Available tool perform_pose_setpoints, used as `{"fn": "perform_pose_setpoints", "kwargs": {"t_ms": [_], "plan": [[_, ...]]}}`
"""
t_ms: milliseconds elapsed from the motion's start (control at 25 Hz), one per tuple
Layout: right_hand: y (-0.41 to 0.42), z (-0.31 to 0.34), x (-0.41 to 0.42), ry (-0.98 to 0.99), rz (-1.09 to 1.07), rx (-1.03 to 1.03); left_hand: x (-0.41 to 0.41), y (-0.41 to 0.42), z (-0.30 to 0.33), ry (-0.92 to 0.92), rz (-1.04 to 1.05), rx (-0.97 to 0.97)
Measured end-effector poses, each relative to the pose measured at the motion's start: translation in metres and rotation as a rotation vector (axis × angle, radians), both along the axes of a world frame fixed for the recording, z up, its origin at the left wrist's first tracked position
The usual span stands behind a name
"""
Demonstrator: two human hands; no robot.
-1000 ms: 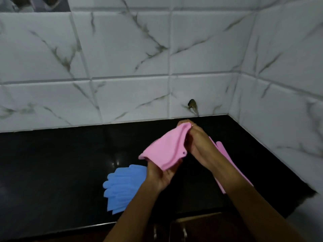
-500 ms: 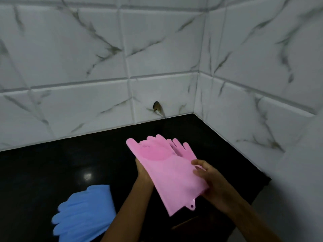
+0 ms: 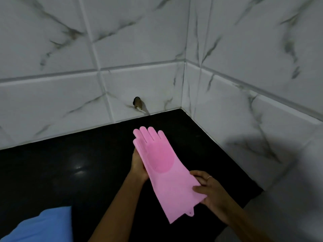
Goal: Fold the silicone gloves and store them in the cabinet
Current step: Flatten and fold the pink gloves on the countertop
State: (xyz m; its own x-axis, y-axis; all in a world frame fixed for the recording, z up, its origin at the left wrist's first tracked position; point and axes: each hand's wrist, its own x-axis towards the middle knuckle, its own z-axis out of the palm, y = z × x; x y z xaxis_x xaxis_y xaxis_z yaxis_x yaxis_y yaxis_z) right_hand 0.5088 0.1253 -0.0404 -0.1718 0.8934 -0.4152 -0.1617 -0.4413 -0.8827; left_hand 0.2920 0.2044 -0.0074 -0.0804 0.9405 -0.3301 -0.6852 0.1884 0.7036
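1. A pink silicone glove (image 3: 164, 173) is held flat and unfolded in the lower centre of the frame, above the black countertop (image 3: 87, 163), with its fingers pointing toward the upper left and its cuff toward the lower right.
2. A darker pink round scrubbing patch (image 3: 160, 158) shows on the glove's palm, facing the camera.
3. The left hand (image 3: 138, 165) sits under and against the left edge of the glove near the palm; its fingers are mostly hidden behind the silicone, so whether they curl around the glove or merely support it cannot be told.
4. The right hand (image 3: 211, 191) pinches the cuff end at the glove's right edge, thumb on top of the pink surface and the other fingers beneath; a ring (image 3: 209, 177) shows on one finger.
5. A small tab with a hole (image 3: 191, 213) hangs at the cuff's lower edge.
6. A blue glove (image 3: 40, 226) lies on the countertop in the lower left corner, partly cut off by the frame edge.
7. White marble-look tiled walls (image 3: 122, 49) meet in a corner in the upper right, and a small dark hole (image 3: 137, 102) marks the tile just above the counter.
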Motion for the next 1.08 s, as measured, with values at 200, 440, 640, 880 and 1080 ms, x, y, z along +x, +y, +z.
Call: {"fn": "perform_pose_setpoints", "kwargs": {"t_ms": [200,440,640,880,1080], "plan": [[0.009,-0.03,0.006,-0.07,0.094,-0.144,-0.015,0.014,-0.053,0.066,-0.02,-0.349],[0.018,-0.031,0.012,-0.134,0.143,-0.157,-0.002,0.027,-0.044,0.173,0.052,-0.333],[0.021,-0.03,0.016,-0.191,0.178,-0.092,0.0,0.031,-0.041,0.246,0.049,-0.349],[0.025,-0.032,0.016,-0.261,0.199,-0.058,0.0,0.024,-0.047,0.351,0.082,-0.381],[0.023,-0.036,0.015,-0.377,0.181,0.024,0.015,0.001,-0.054,0.668,0.136,-0.382]]}}
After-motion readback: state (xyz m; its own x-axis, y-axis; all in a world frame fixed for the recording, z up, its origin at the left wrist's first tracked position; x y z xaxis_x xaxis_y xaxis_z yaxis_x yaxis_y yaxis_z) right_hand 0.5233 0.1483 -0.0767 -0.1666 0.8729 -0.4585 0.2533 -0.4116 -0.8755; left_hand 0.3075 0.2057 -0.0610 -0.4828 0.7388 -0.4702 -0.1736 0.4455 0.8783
